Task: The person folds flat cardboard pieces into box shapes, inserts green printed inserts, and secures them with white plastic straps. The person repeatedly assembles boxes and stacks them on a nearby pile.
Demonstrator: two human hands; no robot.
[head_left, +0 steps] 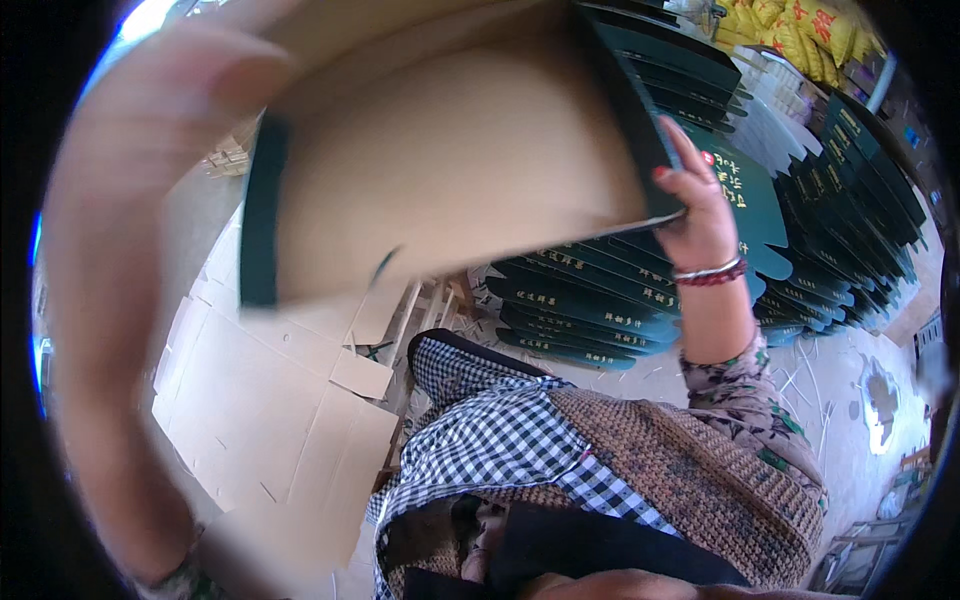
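Observation:
A cardboard box (460, 160), tan inside and dark green on its sides, is held up with its open side facing me. My right hand (700, 205) grips its right wall near the lower corner, fingers bent over the edge; a dark red bead bracelet and a pale bangle circle that wrist. My left hand (185, 90) rises large and smeared by motion at the box's upper left corner. Its fingers are blurred and partly cut off by the frame, so I cannot tell whether they grip the box.
Dark green flattened box pieces (590, 310) stand in stacked rows behind the box, with more piles (840, 220) to the right. Flat tan cardboard (270, 400) lies at lower left beside a wooden frame (425, 320). Yellow sacks (800, 35) sit at the far right.

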